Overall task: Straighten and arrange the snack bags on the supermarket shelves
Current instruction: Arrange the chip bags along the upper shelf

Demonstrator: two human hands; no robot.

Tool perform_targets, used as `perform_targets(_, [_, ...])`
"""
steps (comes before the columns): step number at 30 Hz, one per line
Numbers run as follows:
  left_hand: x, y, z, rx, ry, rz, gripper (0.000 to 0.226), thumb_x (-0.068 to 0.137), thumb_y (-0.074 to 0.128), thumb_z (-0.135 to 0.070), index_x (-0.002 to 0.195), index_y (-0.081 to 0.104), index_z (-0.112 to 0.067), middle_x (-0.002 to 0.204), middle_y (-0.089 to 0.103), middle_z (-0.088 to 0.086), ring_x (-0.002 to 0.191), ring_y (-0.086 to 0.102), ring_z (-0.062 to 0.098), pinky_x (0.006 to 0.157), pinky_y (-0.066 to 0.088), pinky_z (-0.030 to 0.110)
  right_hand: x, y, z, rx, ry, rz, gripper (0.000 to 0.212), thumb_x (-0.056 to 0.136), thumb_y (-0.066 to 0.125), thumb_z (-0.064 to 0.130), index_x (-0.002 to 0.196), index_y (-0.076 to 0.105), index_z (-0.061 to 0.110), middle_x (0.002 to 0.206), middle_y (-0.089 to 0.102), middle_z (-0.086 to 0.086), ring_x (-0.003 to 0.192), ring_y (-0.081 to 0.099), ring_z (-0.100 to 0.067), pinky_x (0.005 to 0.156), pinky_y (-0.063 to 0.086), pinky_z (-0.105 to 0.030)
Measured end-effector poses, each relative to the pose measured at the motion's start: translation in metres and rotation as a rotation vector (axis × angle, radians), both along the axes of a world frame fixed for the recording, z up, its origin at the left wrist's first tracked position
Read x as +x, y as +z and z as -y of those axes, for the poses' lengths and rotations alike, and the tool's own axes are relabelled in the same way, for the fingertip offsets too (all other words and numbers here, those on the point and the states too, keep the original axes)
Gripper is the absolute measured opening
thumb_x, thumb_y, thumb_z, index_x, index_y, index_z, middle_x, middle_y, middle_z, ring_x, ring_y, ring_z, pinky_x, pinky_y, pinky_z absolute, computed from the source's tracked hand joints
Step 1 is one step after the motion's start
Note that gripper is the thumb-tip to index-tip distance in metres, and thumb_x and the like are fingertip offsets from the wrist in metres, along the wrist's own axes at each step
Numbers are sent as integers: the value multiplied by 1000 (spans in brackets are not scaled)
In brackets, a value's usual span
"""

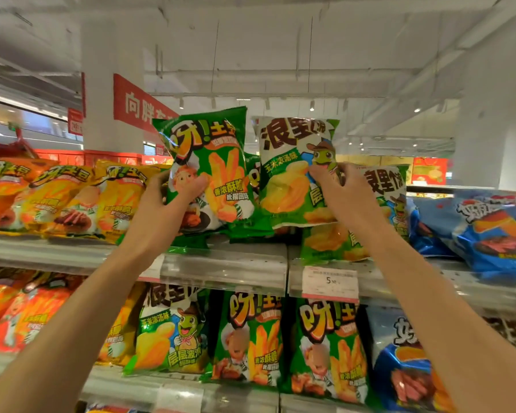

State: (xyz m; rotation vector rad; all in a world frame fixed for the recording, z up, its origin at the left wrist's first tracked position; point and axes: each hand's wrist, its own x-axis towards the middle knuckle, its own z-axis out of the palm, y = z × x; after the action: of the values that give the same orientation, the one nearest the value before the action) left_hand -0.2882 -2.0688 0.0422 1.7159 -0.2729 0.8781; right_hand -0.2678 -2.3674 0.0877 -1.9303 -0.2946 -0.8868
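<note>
My left hand (173, 189) grips a green fries snack bag (215, 156) by its left edge and holds it upright above the top shelf (221, 263). My right hand (337, 183) pinches a white-and-green chips bag (289, 174) at its right side, also held upright, just right of the first bag. More green bags lie behind and below both, partly hidden. A second white-and-green chips bag (390, 198) leans behind my right hand.
Yellow and orange snack bags (72, 198) fill the top shelf's left side, blue bags (486, 231) its right. A price tag (329, 283) hangs on the shelf rail. The lower shelf (191, 389) holds orange, green and blue bags standing in a row.
</note>
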Motion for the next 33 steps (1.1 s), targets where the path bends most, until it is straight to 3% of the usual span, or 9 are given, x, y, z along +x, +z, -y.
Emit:
perform_targets(4, [18,0,24,122,37,-31,110,61,56,-99,150,43,-34,146,57,-5,127,58,22,110,45,48,-8,0,55,74,-64,26,45,82,53,73,109,58,37,102,69,11,95,69,-13,80,58,-39])
perform_targets(7, [32,-3,43,251,31,-43,103,70,55,-94,150,42,-30,135,59,-13,119,59,18,96,49,30,-10,-7,96,135,-114,1,49,79,52,74,111,58,37,102,68,12,98,69,-15,81,59,-42])
perform_targets(9, [41,-6,54,309,53,-51,99,78,54,-87,155,36,-27,134,56,-12,120,56,17,90,43,21,-8,-13,123,162,-132,-35,56,78,52,74,116,57,34,107,69,6,99,70,-19,86,60,-49])
perform_targets(11, [49,-9,60,340,60,-82,99,84,53,-83,160,26,-26,155,47,-3,136,48,23,105,40,35,-7,-20,146,129,-178,-78,62,78,49,75,120,57,30,109,69,2,97,69,-19,85,58,-47])
perform_targets(14, [55,-16,64,358,45,-104,94,89,45,-82,163,16,-30,165,35,1,148,38,25,117,32,48,-1,-35,168,11,-249,-156,58,90,42,66,120,59,19,109,68,-10,86,62,-19,69,44,-34])
perform_targets(17, [56,-20,69,380,78,-44,84,94,45,-75,161,15,-35,162,37,-1,145,40,23,114,32,47,8,-50,178,-67,-274,-190,51,103,39,45,147,39,20,143,53,-12,115,52,-22,93,39,-39])
perform_targets(20, [57,-18,70,422,101,-53,76,98,45,-68,161,17,-37,156,42,4,139,45,27,113,35,48,8,-56,169,-159,-335,-106,65,104,40,49,160,17,24,163,30,-6,148,29,-27,118,25,-48])
perform_targets(24, [51,-22,73,499,116,-71,90,90,41,-81,161,20,-30,156,42,8,134,51,30,112,42,54,6,-62,154,-388,-394,-112,76,101,36,63,161,18,19,165,26,-8,151,24,-31,122,25,-55])
perform_targets(33, [41,-28,77,586,181,-107,97,89,33,-85,164,1,-32,163,37,9,143,43,33,112,42,55,2,-71,143,-462,-486,-169,77,101,25,67,162,6,25,172,2,-6,158,3,-28,126,12,-56])
